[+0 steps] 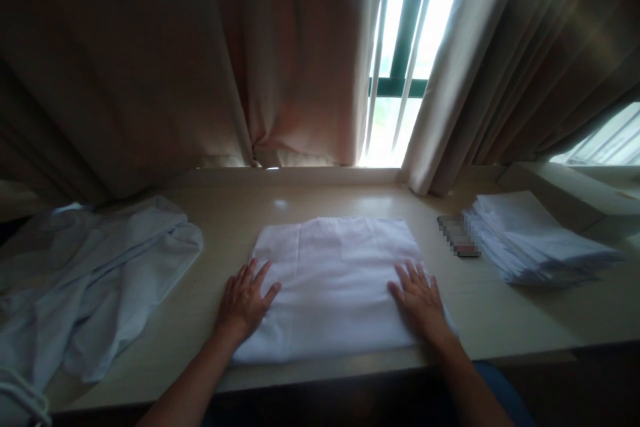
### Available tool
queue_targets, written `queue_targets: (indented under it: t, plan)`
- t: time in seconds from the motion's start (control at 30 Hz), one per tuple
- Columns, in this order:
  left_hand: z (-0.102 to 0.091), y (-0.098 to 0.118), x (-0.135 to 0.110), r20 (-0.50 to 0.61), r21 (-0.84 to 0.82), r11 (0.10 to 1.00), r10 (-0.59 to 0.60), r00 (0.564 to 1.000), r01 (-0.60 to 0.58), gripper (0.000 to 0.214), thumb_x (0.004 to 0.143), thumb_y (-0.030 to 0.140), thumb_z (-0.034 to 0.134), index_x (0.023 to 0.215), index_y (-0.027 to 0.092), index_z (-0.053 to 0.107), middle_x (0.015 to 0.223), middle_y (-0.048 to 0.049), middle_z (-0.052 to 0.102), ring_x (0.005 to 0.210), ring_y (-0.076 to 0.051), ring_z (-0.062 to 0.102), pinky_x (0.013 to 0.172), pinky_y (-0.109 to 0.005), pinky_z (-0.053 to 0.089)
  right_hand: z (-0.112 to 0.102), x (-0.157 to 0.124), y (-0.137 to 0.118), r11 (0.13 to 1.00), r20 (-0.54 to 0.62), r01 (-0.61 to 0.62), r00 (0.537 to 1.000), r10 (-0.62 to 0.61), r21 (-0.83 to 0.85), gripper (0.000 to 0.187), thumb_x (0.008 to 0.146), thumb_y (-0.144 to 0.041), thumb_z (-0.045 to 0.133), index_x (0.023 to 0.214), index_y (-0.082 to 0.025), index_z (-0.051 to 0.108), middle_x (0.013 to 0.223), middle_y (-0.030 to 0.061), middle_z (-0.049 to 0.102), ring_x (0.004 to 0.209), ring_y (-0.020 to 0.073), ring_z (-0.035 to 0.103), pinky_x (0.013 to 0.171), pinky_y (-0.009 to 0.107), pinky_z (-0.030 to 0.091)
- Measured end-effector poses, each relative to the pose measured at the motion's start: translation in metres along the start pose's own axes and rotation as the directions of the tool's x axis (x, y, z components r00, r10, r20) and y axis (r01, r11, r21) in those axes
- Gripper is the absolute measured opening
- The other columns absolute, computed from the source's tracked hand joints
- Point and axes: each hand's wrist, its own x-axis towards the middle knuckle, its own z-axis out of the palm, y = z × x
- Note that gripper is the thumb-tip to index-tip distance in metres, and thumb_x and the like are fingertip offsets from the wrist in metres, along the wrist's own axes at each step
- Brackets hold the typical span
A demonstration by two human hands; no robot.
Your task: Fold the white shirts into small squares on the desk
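Over at nine o'clock, a rumpled pale blue garment (95, 280) lies loosely heaped on the light wooden table (500, 320), well apart from the work. Nearer the middle, the left hand (245, 303) rests flat with fingers spread apart on the left edge of a folded white rectangular cloth (333, 287), gripping nothing. That cloth sits at the table's centre, square to the near edge. At its four o'clock corner the right hand (420, 303) likewise lies open, palm down, fingers splayed, pressing the fabric.

To do this pressing well, I judge both palms should keep even weight and sweep outward so the layers stay aligned and no crease is trapped.

Toward two o'clock, a small dark blurred object (457, 237) lies just beside a neat stack of folded white cloths (535, 240). No container shows anywhere; everything rests directly on the table.
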Motion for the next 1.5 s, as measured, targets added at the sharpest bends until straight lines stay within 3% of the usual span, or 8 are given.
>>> queue_targets:
  t: [0.37,0.6,0.87,1.03,1.17,1.27,1.37,1.5]
  plan:
    - [-0.004,0.002,0.0,0.0,-0.019,1.0,-0.007,1.0,0.007,0.063,0.089,0.058,0.033,0.143,0.025,0.037,0.152,-0.0111,0.033,0.139,-0.027,0.029,0.111,-0.046,0.021,0.003,0.0,0.001,1.0,-0.035,0.011,0.999,-0.011,0.012,0.063,0.095,-0.06,0.023,0.145,-0.025,0.036,0.155,0.0084,0.024,0.143,0.0304,0.012,0.111,0.057,0.007]
    - [-0.003,0.002,-0.001,0.002,-0.032,0.999,-0.003,1.0,0.003,0.063,0.089,0.058,0.034,0.143,0.026,0.038,0.152,-0.0106,0.033,0.139,-0.027,0.028,0.111,-0.047,0.02,-0.003,-0.004,-0.019,0.998,-0.183,0.041,0.982,-0.048,-0.04,0.065,0.096,-0.058,0.025,0.147,-0.018,0.033,0.155,0.0121,0.021,0.144,0.0296,0.006,0.113,0.055,0.001]
    - [-0.014,0.007,0.001,-0.06,0.019,0.999,-0.033,0.998,0.035,0.061,0.09,0.05,0.037,0.143,0.02,0.037,0.153,-0.0134,0.029,0.142,-0.032,0.021,0.112,-0.054,0.017,0.005,-0.012,-0.035,0.99,-0.034,0.137,0.99,-0.136,0.037,0.065,0.093,-0.063,0.023,0.146,-0.027,0.035,0.154,0.0072,0.025,0.144,0.0306,0.01,0.111,0.059,0.0]
    - [-0.038,0.056,-0.007,-0.094,0.006,0.977,0.212,0.973,-0.212,0.054,0.09,0.027,0.036,0.143,0.016,0.038,0.155,-0.0094,0.025,0.145,-0.026,0.013,0.117,-0.052,0.008,-0.002,-0.011,-0.037,0.989,-0.056,0.141,0.989,-0.139,0.041,0.064,0.094,-0.061,0.026,0.145,-0.024,0.038,0.153,0.0084,0.027,0.144,0.0312,0.01,0.111,0.059,-0.001]
    - [-0.032,0.124,-0.038,-0.071,-0.168,0.876,0.446,0.892,-0.451,0.064,0.091,0.048,0.038,0.147,0.019,0.029,0.155,-0.0092,0.025,0.144,-0.026,0.018,0.116,-0.049,0.019,-0.011,-0.026,-0.064,0.97,-0.142,0.237,0.963,-0.228,0.052,0.061,0.096,-0.054,0.028,0.146,-0.02,0.035,0.155,0.008,0.022,0.145,0.0289,0.005,0.114,0.055,-0.001]
    - [-0.018,0.15,-0.062,-0.055,-0.245,0.826,0.511,0.858,-0.508,0.072,0.088,0.058,0.039,0.149,0.025,0.022,0.154,-0.008,0.026,0.143,-0.027,0.021,0.114,-0.049,0.023,-0.009,-0.043,-0.085,0.919,-0.13,0.381,0.921,-0.368,0.097,0.056,0.098,-0.049,0.028,0.148,-0.025,0.031,0.156,0.004,0.02,0.145,0.0257,0.007,0.115,0.052,0.003]
    - [-0.008,0.14,-0.074,-0.032,-0.239,0.86,0.458,0.889,-0.451,0.072,0.087,0.06,0.039,0.149,0.03,0.02,0.155,-0.0059,0.025,0.143,-0.027,0.021,0.115,-0.05,0.02,-0.002,-0.052,-0.088,0.912,-0.079,0.388,0.921,-0.381,0.132,0.058,0.096,-0.055,0.028,0.148,-0.028,0.03,0.155,0.004,0.021,0.144,0.0276,0.009,0.114,0.054,0.005]
    - [-0.003,0.092,-0.076,-0.025,-0.167,0.94,0.298,0.954,-0.298,0.067,0.088,0.058,0.038,0.148,0.032,0.023,0.157,-0.0029,0.019,0.145,-0.027,0.014,0.116,-0.051,0.012,-0.001,-0.048,-0.063,0.94,-0.02,0.315,0.949,-0.315,0.131,0.065,0.093,-0.064,0.027,0.148,-0.03,0.029,0.156,0.0036,0.019,0.144,0.0288,0.008,0.114,0.053,0.006]
